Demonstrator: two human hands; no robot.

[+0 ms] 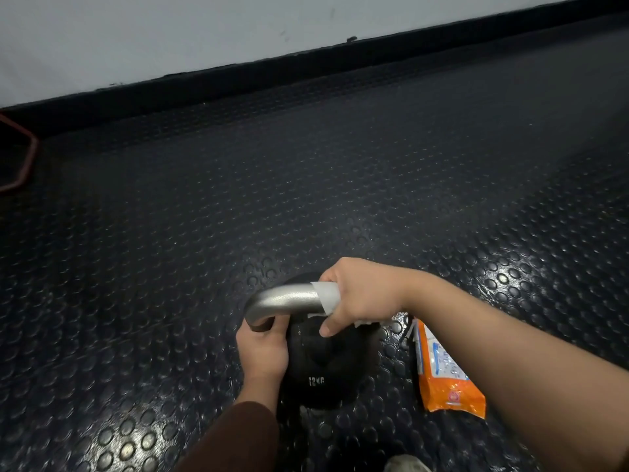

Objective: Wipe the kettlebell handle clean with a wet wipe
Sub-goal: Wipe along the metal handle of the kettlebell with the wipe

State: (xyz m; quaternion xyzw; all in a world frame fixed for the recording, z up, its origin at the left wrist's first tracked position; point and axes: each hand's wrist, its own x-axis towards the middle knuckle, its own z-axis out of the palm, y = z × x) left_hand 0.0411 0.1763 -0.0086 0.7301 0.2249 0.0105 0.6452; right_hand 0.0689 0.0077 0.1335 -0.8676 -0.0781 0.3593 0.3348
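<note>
A black kettlebell (320,373) marked 12KG stands on the floor at the lower centre. Its silver handle (286,299) arches over the top. My right hand (360,296) is wrapped around the handle's right end with a white wet wipe (327,296) pressed between palm and metal. Part of the wipe hangs out below my fingers. My left hand (262,349) grips the left foot of the handle where it meets the black body, holding the kettlebell steady.
An orange and white wet-wipe pack (442,376) lies on the studded black rubber floor (204,216), just right of the kettlebell. A white wall with a black skirting runs along the back. A dark object with a red edge (23,155) sits at the far left.
</note>
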